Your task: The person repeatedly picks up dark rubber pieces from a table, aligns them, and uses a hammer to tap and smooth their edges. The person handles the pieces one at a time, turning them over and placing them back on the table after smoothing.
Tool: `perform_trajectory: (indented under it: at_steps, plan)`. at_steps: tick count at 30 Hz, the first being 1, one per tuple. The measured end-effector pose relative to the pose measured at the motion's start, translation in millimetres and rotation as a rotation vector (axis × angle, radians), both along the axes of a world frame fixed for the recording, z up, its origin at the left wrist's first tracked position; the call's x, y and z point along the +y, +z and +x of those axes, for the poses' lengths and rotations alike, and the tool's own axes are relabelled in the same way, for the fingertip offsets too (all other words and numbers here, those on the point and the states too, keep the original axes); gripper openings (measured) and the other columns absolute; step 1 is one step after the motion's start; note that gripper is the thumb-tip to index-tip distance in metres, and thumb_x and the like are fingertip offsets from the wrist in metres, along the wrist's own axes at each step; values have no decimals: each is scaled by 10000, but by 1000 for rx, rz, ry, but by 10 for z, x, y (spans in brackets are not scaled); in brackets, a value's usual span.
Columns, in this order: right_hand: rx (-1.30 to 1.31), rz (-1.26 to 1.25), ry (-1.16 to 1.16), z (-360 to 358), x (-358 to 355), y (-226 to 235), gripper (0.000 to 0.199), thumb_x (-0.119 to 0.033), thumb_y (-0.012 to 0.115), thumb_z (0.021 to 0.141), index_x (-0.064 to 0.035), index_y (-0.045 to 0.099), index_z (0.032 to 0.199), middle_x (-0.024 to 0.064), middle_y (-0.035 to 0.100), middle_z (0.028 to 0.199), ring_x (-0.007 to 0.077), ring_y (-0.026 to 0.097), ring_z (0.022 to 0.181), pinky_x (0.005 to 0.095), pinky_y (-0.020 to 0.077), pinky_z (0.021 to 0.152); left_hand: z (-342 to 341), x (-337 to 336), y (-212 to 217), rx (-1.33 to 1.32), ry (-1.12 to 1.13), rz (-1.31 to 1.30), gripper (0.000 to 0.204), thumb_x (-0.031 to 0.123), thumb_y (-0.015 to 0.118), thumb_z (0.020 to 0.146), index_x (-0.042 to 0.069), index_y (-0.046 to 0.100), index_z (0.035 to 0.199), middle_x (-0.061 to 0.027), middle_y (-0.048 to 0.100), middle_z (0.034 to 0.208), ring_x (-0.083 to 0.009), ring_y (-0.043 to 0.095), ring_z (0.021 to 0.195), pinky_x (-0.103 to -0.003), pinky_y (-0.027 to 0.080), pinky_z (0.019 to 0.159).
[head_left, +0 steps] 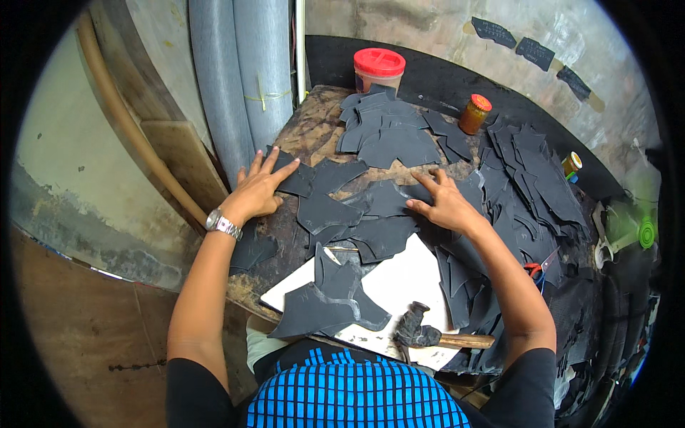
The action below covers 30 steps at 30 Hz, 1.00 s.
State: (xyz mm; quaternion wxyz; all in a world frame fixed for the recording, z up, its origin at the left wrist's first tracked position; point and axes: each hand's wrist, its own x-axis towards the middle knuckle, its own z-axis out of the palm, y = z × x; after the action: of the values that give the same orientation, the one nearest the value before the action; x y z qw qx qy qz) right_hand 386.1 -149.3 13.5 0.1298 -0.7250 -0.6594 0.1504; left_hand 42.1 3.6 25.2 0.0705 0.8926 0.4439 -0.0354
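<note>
The left hand (260,189) is laid flat, fingers spread, on a dark cut leather piece (296,178) at the workbench's (314,128) left edge, grasping nothing. The right hand (446,203) is pressed open on another matte, curve-edged piece (389,200), which lies just left of it, between both hands. A hammer (428,335) rests on the white board (407,282) nearer the body.

Black short sleeves, blue-checked black front, silver wristwatch (222,225) on left wrist.
</note>
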Motion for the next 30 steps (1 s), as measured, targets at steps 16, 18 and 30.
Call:
perform_trajectory:
  at_steps: [16,18,30]
  plan:
    - [292,75,10,-1030,1066,-250,347,-206,578,929,-15,628,1214,219,610,1198,392,554,1156,427,430,995,249,578,-422,-278,109,-89,698,484,626,876,309,348,1492,-239,239,1554,-494,204,1414,-506,239,1151]
    - [462,29,84,-1036,1125,-214,371,-147,562,927,-15,578,1273,240,600,1243,385,575,1163,402,443,991,331,509,-402,-207,148,-86,794,586,633,830,302,324,1503,-234,235,1557,-509,207,1407,-540,230,1143]
    - [-187,-203,101,-396,19,-16,718,-513,550,917,-158,330,1500,291,270,1510,536,238,1379,504,250,1147,628,-250,-272,-163,-284,10,756,558,569,884,292,269,1524,-138,162,1603,-361,75,1484,-637,73,1132]
